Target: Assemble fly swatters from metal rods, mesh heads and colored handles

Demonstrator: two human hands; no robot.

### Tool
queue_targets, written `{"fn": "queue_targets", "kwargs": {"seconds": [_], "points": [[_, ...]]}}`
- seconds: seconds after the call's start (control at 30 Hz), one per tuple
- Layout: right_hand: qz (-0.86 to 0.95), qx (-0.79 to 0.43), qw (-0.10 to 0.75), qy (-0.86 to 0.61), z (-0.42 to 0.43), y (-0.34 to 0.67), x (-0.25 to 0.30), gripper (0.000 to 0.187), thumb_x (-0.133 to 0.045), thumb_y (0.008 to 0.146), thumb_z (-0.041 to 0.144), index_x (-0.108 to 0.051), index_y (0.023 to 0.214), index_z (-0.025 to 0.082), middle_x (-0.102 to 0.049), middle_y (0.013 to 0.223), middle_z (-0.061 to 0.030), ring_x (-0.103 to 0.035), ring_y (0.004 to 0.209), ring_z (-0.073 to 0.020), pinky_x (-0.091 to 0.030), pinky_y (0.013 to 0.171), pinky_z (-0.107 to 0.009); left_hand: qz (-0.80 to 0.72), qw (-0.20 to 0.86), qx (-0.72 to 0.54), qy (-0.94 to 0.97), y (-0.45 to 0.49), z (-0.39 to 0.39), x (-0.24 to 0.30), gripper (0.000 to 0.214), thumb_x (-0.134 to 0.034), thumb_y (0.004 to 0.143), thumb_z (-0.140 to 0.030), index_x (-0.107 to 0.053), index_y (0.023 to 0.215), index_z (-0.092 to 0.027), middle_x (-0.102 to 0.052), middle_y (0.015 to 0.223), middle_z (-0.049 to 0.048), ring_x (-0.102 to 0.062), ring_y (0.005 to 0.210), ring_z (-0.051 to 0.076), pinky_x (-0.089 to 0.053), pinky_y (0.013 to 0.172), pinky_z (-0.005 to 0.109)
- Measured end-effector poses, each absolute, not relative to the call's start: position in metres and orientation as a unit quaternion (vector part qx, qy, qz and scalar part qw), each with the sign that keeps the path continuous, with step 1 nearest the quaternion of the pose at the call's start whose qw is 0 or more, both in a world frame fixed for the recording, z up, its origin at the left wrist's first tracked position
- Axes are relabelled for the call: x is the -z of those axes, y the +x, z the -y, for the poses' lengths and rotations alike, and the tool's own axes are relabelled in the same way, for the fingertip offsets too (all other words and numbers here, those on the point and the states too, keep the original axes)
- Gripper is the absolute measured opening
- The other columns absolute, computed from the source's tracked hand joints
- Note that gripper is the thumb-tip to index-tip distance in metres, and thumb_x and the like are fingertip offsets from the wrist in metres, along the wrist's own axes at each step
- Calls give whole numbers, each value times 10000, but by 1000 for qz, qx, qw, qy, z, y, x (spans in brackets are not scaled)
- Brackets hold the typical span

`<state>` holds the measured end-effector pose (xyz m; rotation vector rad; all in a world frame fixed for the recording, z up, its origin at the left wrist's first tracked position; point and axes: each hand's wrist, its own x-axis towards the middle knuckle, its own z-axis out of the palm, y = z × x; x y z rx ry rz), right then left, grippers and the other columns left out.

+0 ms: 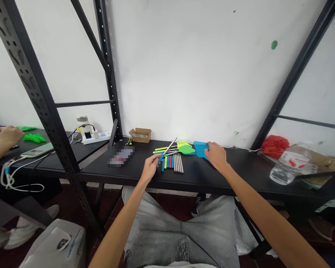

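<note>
My left hand is closed around the blue grip of a fly swatter handle, whose metal rod slants up to the right. My right hand pinches a blue fly swatter head by its edge, above the black table. The handle and the head are apart. Between my hands lie several fly swatters in green, yellow and blue, piled with their grips to the left. In front of them, a row of coloured grips lies beside a row of metal tubes.
A small cardboard box stands against the wall. A blurred-out flat item lies left. A plastic bottle and red bag sit right. Black rack posts flank the table. Another person's hand is far left.
</note>
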<state>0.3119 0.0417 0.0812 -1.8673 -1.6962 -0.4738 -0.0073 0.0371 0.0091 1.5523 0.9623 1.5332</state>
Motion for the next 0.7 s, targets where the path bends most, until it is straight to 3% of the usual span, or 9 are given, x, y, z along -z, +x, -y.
{"fn": "queue_targets", "kwargs": {"seconds": [0.07, 0.17, 0.23, 0.3, 0.47, 0.7], "points": [[596, 63, 410, -687, -42, 305, -96, 115, -544, 818, 213, -614, 901, 173, -662, 856, -91, -675, 900, -284, -488, 773, -351, -370, 380, -601, 598, -7, -37, -9, 390, -524, 825, -324, -717, 1110, -141, -687, 878, 74, -566, 742, 158, -421, 608, 244], [487, -231, 600, -591, -44, 283, -113, 39, -557, 806, 213, -546, 774, 193, -613, 700, -17, -705, 775, -227, -532, 720, -305, -362, 392, -604, 592, -6, -35, -11, 378, -537, 823, -338, -719, 1088, -141, -655, 826, 56, -537, 691, 141, -397, 564, 231], [389, -403, 672, -486, -45, 262, -120, 60, -546, 819, 188, -521, 765, 197, -613, 695, -4, -718, 755, -205, -559, 715, -294, -362, 395, -599, 594, -6, -34, -13, 375, -546, 836, -385, -724, 1063, -144, -633, 772, 39, -514, 651, 129, -371, 539, 223], [324, -507, 690, -402, -44, 240, -124, 55, -550, 834, 170, -531, 789, 194, -653, 744, -15, -726, 770, -195, -577, 726, -290, -368, 388, -593, 602, -5, -31, -15, 388, -571, 838, -440, -730, 1036, -146, -621, 726, 25, -491, 615, 117, -354, 529, 219], [321, -591, 674, -306, -39, 197, -121, 67, -528, 893, 169, -573, 845, 183, -731, 896, -63, -732, 822, -187, -596, 735, -275, -375, 339, -596, 624, -4, -29, -17, 410, -664, 786, -486, -749, 969, -129, -655, 778, 45, -475, 614, 110, -358, 543, 224], [404, -532, 687, -288, -37, 187, -107, 153, -667, 852, 260, -518, 854, 227, -738, 862, -27, -731, 876, -196, -610, 767, -293, -377, 316, -593, 638, -5, -31, -15, 428, -619, 820, -505, -750, 968, -125, -637, 781, 42, -453, 595, 108, -354, 541, 232]]}}
